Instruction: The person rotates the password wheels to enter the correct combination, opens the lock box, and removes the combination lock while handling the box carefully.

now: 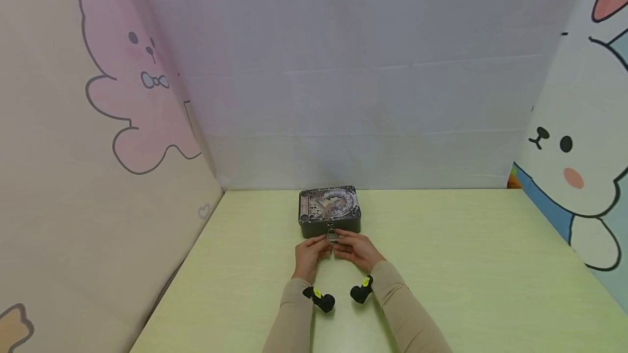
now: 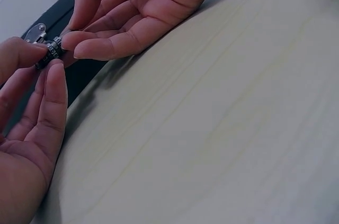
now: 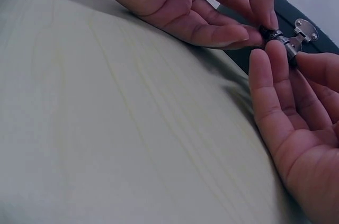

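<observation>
A dark rectangular tin box (image 1: 330,206) with an ornate printed lid stands at the table's back edge, closed. On its front, a metal hasp (image 3: 306,29) carries a small combination padlock (image 2: 53,49) with numbered dials. My left hand (image 1: 308,256) pinches the padlock from the left, thumb on top and fingertips beneath. From the right, my right hand (image 1: 357,249) pinches the padlock's other end between thumb and fingers. The fingertips of both hands nearly meet around the lock and cover part of it.
A pale yellow-green table (image 1: 481,266) extends around the box. Behind it hangs a white cloth backdrop (image 1: 363,97), with cartoon-printed side panels left and right. Black wrist cameras (image 1: 324,302) are strapped over both sleeves.
</observation>
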A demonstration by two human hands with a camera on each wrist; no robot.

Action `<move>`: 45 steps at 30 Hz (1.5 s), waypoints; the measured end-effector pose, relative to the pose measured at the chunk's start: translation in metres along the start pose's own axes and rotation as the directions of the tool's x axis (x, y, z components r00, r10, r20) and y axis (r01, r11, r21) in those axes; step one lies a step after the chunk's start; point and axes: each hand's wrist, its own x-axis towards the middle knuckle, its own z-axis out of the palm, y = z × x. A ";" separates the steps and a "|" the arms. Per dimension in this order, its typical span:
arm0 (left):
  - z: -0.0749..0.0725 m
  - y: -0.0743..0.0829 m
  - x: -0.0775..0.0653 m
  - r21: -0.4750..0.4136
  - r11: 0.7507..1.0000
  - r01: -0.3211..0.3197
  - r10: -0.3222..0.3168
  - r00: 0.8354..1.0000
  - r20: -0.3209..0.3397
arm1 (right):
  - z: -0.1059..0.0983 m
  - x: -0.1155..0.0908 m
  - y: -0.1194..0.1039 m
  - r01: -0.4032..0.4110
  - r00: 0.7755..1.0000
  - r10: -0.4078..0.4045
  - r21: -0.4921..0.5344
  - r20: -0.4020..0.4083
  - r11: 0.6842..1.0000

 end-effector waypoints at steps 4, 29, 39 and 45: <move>0.000 0.001 -0.001 -0.013 1.000 0.006 -0.006 1.000 0.010 | 0.000 0.000 0.000 -0.002 1.000 0.002 -0.002 -0.003 1.000; -0.005 0.000 -0.001 -0.013 1.000 0.018 -0.018 0.998 0.053 | 0.000 0.000 0.002 0.004 1.000 -0.004 -0.005 -0.014 1.000; -0.006 0.003 -0.003 -0.016 1.000 0.018 -0.017 0.996 0.092 | 0.002 0.001 0.001 -0.004 1.000 0.004 -0.003 -0.026 1.000; -0.003 0.019 -0.016 -0.024 1.000 0.017 -0.015 0.995 0.101 | 0.002 0.000 0.001 0.006 1.000 -0.006 0.005 -0.014 1.000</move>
